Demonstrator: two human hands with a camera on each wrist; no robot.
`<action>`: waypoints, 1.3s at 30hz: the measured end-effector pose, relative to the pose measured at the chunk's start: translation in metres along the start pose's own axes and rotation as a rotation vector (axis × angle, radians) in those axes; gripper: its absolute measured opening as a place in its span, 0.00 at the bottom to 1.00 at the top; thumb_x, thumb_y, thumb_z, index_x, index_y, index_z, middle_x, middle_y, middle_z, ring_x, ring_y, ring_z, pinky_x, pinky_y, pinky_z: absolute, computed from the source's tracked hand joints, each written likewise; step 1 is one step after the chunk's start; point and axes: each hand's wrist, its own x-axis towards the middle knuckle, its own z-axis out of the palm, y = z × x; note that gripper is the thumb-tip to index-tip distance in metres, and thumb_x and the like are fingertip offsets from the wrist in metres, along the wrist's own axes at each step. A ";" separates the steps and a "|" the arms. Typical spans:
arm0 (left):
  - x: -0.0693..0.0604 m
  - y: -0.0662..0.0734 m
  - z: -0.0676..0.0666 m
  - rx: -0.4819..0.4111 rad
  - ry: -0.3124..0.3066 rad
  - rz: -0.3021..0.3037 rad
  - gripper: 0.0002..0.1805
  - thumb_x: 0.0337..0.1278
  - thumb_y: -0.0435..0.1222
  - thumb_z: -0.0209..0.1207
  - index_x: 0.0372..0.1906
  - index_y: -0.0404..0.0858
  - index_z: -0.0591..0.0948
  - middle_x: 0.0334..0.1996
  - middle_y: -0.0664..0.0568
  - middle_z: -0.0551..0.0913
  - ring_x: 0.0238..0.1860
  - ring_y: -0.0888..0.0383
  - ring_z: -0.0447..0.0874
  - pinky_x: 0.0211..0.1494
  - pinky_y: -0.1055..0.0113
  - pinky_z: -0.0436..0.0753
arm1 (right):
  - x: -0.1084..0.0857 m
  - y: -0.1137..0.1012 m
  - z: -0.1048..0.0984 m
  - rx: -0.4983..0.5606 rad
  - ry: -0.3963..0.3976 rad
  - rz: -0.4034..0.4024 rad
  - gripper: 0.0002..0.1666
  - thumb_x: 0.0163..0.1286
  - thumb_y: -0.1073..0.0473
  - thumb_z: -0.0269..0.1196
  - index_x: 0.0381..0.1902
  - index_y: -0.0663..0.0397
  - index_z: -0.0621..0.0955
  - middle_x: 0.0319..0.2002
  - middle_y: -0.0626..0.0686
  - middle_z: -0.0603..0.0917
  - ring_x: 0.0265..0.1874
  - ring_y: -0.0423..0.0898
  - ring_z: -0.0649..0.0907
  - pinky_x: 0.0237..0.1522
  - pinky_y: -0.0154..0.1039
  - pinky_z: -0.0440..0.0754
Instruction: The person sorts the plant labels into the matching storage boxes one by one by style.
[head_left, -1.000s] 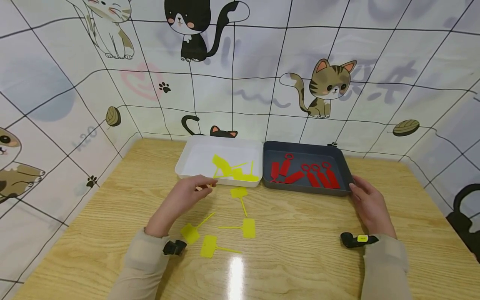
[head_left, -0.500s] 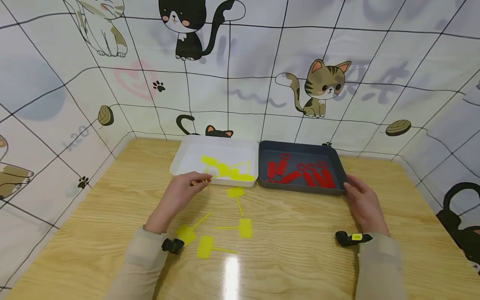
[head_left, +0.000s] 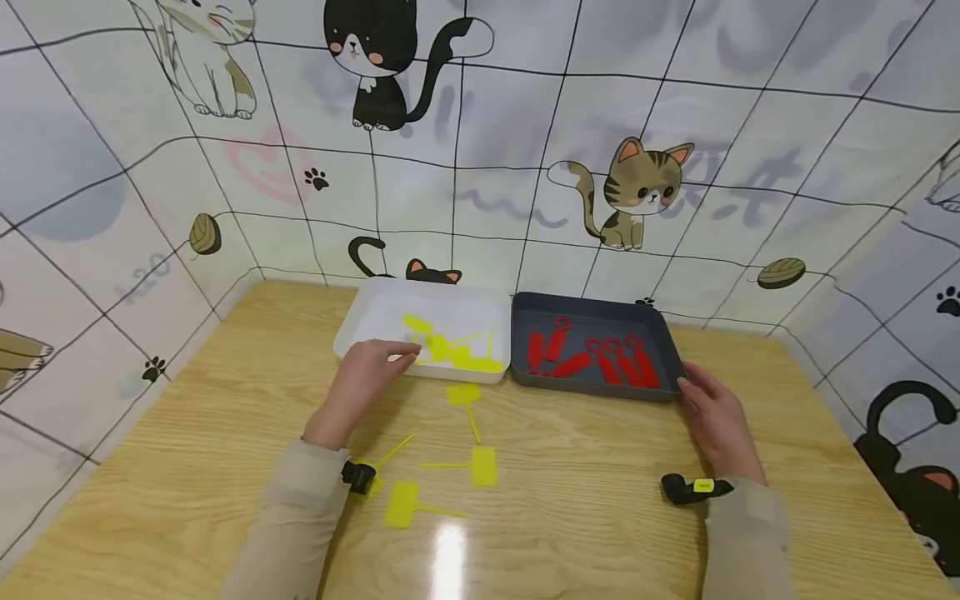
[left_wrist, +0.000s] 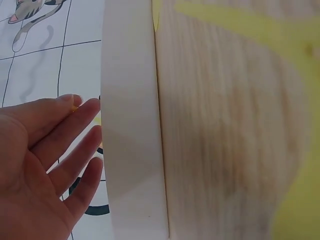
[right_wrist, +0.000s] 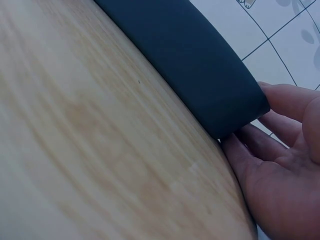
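My left hand [head_left: 363, 375] reaches over the front rim of the white tray [head_left: 375, 300]. Its thumb and index finger pinch a thin yellow piece, apparently the stem of a yellow plant label [left_wrist: 75, 108]; most of that label is hidden or blurred. Other yellow plant labels [head_left: 476, 362] lie heaped in the tray's front part. At the right, my right hand [head_left: 716, 417] holds the front right corner of a dark grey tray [head_left: 592, 389], thumb at the rim and fingers against the side. Several red tags with ring ends [head_left: 573, 364] lie in it.
In front of the white tray, several yellow labels lie on the wooden table [head_left: 570, 500], one a flat T-shaped label [head_left: 483, 467]. The left wrist camera [head_left: 360, 477] partly covers another. The trays stand side by side near a cat-patterned wall cloth [head_left: 510, 192].
My left hand has gone slightly farther over the white tray's front rim, and its fingers look less bunched. My right hand stays at the dark tray's corner. The head view has shifted a little.
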 end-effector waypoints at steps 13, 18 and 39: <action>0.009 -0.008 0.009 0.052 -0.008 -0.011 0.11 0.56 0.37 0.57 0.43 0.40 0.83 0.40 0.50 0.83 0.42 0.51 0.80 0.39 0.60 0.77 | 0.001 0.004 0.003 -0.031 0.002 0.017 0.36 0.65 0.63 0.55 0.67 0.64 0.53 0.60 0.55 0.60 0.56 0.40 0.68 0.51 0.26 0.69; 0.011 -0.008 0.011 0.027 -0.061 -0.086 0.13 0.57 0.40 0.55 0.44 0.41 0.83 0.42 0.51 0.82 0.44 0.52 0.79 0.42 0.59 0.76 | 0.000 0.004 0.003 -0.072 0.013 0.025 0.36 0.65 0.62 0.55 0.67 0.61 0.54 0.62 0.56 0.57 0.58 0.41 0.65 0.50 0.25 0.69; 0.019 -0.002 0.021 0.174 -0.206 -0.077 0.19 0.63 0.49 0.44 0.30 0.44 0.81 0.29 0.52 0.77 0.35 0.53 0.73 0.39 0.53 0.62 | -0.001 0.000 0.001 -0.166 0.034 0.031 0.37 0.65 0.57 0.55 0.68 0.59 0.54 0.66 0.58 0.51 0.63 0.45 0.59 0.53 0.25 0.66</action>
